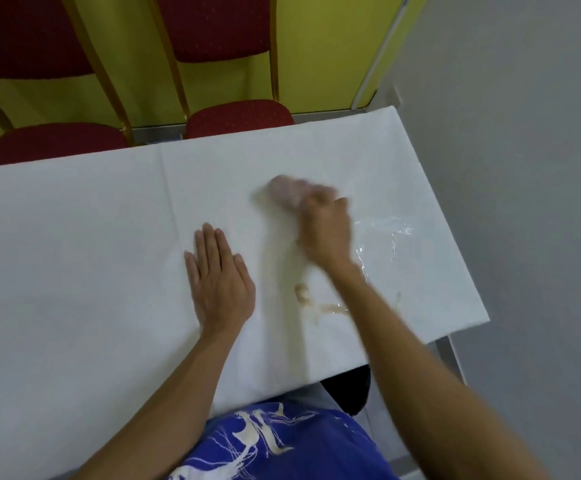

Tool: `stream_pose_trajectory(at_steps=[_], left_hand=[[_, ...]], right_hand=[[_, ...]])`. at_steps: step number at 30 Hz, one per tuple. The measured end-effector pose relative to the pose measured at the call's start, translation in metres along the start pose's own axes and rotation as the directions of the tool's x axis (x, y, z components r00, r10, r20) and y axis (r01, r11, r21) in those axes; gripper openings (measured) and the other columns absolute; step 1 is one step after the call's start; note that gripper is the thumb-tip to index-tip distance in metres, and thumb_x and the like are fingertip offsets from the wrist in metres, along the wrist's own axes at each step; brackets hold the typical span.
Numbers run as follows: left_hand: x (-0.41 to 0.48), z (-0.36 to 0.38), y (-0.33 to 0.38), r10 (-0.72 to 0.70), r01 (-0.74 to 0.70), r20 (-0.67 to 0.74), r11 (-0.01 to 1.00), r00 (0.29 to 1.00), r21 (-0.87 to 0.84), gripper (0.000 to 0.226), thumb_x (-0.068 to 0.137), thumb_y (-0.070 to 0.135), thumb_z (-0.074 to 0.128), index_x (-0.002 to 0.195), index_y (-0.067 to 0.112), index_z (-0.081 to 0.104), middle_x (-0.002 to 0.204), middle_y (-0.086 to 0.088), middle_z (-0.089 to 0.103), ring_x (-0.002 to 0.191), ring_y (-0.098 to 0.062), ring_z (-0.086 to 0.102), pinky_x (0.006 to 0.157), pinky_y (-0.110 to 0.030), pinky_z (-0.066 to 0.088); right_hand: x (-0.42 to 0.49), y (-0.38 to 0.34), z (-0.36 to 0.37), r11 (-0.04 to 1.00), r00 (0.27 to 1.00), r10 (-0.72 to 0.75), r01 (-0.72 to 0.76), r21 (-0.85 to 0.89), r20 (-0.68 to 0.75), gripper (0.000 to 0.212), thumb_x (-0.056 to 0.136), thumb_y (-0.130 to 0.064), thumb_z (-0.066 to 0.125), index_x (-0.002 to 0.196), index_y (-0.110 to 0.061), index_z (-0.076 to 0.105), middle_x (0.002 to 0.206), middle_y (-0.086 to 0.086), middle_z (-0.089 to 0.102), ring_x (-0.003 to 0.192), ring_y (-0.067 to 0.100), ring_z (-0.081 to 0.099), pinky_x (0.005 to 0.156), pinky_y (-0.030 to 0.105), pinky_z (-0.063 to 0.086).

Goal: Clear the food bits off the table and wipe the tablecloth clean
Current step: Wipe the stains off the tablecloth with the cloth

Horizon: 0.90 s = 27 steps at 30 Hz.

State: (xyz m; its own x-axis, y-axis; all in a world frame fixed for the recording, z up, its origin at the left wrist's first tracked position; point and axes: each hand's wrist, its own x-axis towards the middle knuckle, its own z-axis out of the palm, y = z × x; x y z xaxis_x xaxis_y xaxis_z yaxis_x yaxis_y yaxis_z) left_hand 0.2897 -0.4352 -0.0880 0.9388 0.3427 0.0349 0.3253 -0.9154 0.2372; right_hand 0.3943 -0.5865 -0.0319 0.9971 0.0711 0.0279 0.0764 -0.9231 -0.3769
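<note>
Tablecloth [74, 254] with chairs [240, 116] behind it.
On it, left hand [218, 282] left of right hand [323, 226], which grips a wad [284, 194]; smear [304, 294] before the right hand, wet patch [386, 237] to its right.

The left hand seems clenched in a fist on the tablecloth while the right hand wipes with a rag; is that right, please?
Not quite: the head view shows the left hand lying flat on the tablecloth, fingers straight, while the right hand wipes with a rag.
</note>
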Motion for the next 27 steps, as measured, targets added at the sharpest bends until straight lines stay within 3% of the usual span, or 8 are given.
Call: stream_pose_trajectory(at_steps=[5,11,13,15,19,22,24,27], left_hand=[[0.000,0.001,-0.003,0.022,-0.022,-0.004,1.000,1.000,-0.002,0.057,0.104,0.026,0.027,0.155,0.001,0.026,0.165,-0.016,0.019,0.155,-0.029,0.012,0.124,-0.051,0.011],[-0.001,0.003,-0.002,0.021,-0.022,-0.024,1.000,0.999,-0.007,0.056,0.106,0.026,0.027,0.155,-0.001,0.025,0.165,-0.016,0.018,0.155,-0.029,0.012,0.124,-0.051,0.011],[0.000,0.002,-0.001,0.017,-0.018,-0.017,1.000,1.000,-0.008,0.056,0.106,0.026,0.027,0.155,-0.002,0.024,0.165,-0.016,0.018,0.155,-0.029,0.012,0.124,-0.051,0.011],[-0.001,0.002,-0.001,0.018,-0.018,-0.024,1.000,1.000,-0.003,0.055,0.106,0.025,0.027,0.154,-0.002,0.025,0.165,-0.017,0.018,0.155,-0.030,0.012,0.124,-0.051,0.011],[-0.001,0.001,-0.001,0.013,-0.013,-0.013,1.000,1.000,0.000,0.057,0.105,0.027,0.025,0.154,-0.002,0.025,0.165,-0.016,0.018,0.155,-0.029,0.012,0.124,-0.051,0.011],[0.000,0.000,-0.002,0.015,-0.015,0.021,1.000,1.000,-0.013,0.067,0.099,0.035,0.025,0.155,-0.001,0.021,0.166,-0.015,0.017,0.155,-0.028,0.010,0.125,-0.049,0.008],[-0.001,0.000,-0.003,0.028,-0.027,0.026,1.000,0.999,-0.016,0.068,0.098,0.036,0.024,0.155,-0.001,0.021,0.166,-0.016,0.017,0.155,-0.029,0.010,0.125,-0.049,0.007],[-0.001,0.002,-0.004,0.033,-0.033,-0.020,0.999,0.999,0.002,0.056,0.105,0.026,0.026,0.154,-0.002,0.026,0.165,-0.017,0.019,0.154,-0.030,0.013,0.124,-0.051,0.012]], right_hand=[[-0.070,-0.017,0.016,0.966,0.967,-0.247,0.251,-0.056,0.063,0.039,0.088,-0.017,0.056,0.125,-0.024,0.062,0.128,0.004,0.055,0.095,0.030,0.045,0.072,0.036,0.042],[-0.025,0.152,-0.052,0.963,0.976,0.212,-0.216,-0.158,-0.045,0.043,0.096,-0.020,0.051,0.138,-0.025,0.058,0.144,0.015,0.046,0.110,0.046,0.047,0.094,0.051,0.046],[-0.018,0.183,-0.069,0.937,0.942,0.331,-0.334,-0.101,-0.047,0.039,0.099,-0.028,0.049,0.136,-0.024,0.059,0.145,0.011,0.046,0.123,0.044,0.044,0.105,0.041,0.039],[-0.011,0.174,-0.065,0.907,0.911,0.409,-0.412,-0.090,-0.052,0.042,0.095,-0.038,0.049,0.131,-0.021,0.061,0.138,0.008,0.050,0.125,0.035,0.049,0.096,0.030,0.039],[-0.049,0.051,-0.032,0.990,0.989,0.138,-0.138,-0.008,0.045,0.027,0.083,-0.034,0.059,0.106,-0.027,0.070,0.098,0.005,0.068,0.090,0.034,0.067,0.071,0.047,0.059],[-0.114,-0.031,0.001,0.986,0.984,-0.166,0.165,0.024,0.069,0.037,0.085,-0.024,0.066,0.121,-0.023,0.066,0.114,0.011,0.059,0.103,0.034,0.058,0.071,0.042,0.053],[-0.124,-0.023,0.010,0.985,0.978,-0.174,0.172,0.027,0.111,0.054,0.076,-0.019,0.072,0.129,-0.020,0.060,0.117,0.014,0.052,0.101,0.036,0.052,0.069,0.040,0.047],[-0.102,0.027,-0.005,0.998,0.995,-0.068,0.068,-0.003,0.074,0.047,0.089,-0.020,0.056,0.134,-0.034,0.054,0.127,0.004,0.050,0.102,0.029,0.050,0.078,0.036,0.043]])
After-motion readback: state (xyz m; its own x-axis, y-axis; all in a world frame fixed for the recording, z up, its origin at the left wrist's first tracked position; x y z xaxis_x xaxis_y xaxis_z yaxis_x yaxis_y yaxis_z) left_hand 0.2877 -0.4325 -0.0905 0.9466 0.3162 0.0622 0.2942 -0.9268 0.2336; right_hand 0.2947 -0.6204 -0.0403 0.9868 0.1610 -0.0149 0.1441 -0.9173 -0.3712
